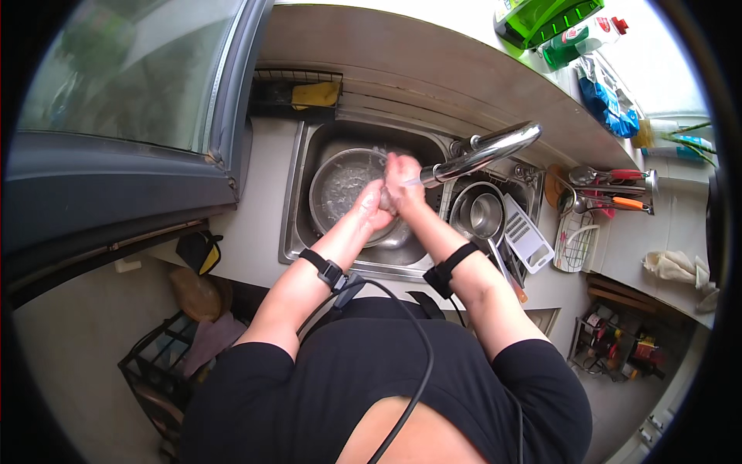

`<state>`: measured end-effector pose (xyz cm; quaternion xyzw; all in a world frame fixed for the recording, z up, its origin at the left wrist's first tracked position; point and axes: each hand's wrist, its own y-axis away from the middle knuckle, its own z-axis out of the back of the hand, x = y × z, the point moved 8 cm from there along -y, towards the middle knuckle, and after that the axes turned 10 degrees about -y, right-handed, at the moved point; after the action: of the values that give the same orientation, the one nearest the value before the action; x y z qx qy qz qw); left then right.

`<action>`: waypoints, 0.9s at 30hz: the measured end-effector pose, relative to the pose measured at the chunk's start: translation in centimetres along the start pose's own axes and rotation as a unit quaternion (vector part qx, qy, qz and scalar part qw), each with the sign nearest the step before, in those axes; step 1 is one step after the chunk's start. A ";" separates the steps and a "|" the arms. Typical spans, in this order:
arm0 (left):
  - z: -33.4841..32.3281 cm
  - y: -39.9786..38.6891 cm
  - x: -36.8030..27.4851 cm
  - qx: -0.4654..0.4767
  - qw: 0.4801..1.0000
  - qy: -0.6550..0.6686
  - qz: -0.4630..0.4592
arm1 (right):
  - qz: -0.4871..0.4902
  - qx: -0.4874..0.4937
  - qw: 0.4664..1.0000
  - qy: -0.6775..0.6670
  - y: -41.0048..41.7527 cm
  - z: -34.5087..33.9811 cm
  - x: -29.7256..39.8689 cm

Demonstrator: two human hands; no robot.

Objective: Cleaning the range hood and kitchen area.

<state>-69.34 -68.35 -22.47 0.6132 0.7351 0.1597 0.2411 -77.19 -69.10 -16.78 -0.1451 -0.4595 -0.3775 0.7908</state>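
My left hand (pixel 373 206) and my right hand (pixel 402 178) meet under the chrome faucet (pixel 487 156), wet with running water. Something pale and wet shows between the palms; whether it is an object or water is unclear. Just left of and below them a round metal basin (pixel 342 188) holds rippling water inside the steel sink (pixel 301 232). My right hand's fingers point up past the basin's right rim, and my left hand lies against its wrist side. The fingers are partly hidden or blurred.
Right of the main bowl, a smaller sink holds metal pots (pixel 484 216), with a white grater (pixel 526 235) beside them. Utensils (pixel 620 188) lie farther right. A wire caddy with a yellow cloth (pixel 315 95) stands behind the sink. An open window frame (pixel 116 180) juts in at left.
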 end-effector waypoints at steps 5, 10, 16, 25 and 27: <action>3.3 0.9 -2.4 -0.086 0.996 0.035 0.014 | -0.146 0.085 0.975 -0.145 2.7 -3.4 -1.9; 6.1 0.5 -3.3 -0.231 0.967 0.080 -0.074 | 0.240 0.009 0.970 -0.040 8.2 -1.9 8.5; 1.6 0.5 -1.2 -0.028 0.999 -0.016 -0.034 | -0.034 0.018 0.999 -0.020 0.0 -0.8 0.5; 4.7 -0.6 -2.8 0.054 0.990 0.048 -0.124 | 0.198 0.092 0.968 -0.122 5.0 -3.4 7.8; 0.5 0.7 -1.3 0.016 0.998 0.066 -0.015 | 0.140 0.007 0.989 -0.054 1.7 -0.6 3.7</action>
<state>-68.28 -69.55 -22.31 0.5943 0.7608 0.1841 0.1848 -74.50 -69.96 -13.78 -0.2222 -0.4793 -0.2511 0.8110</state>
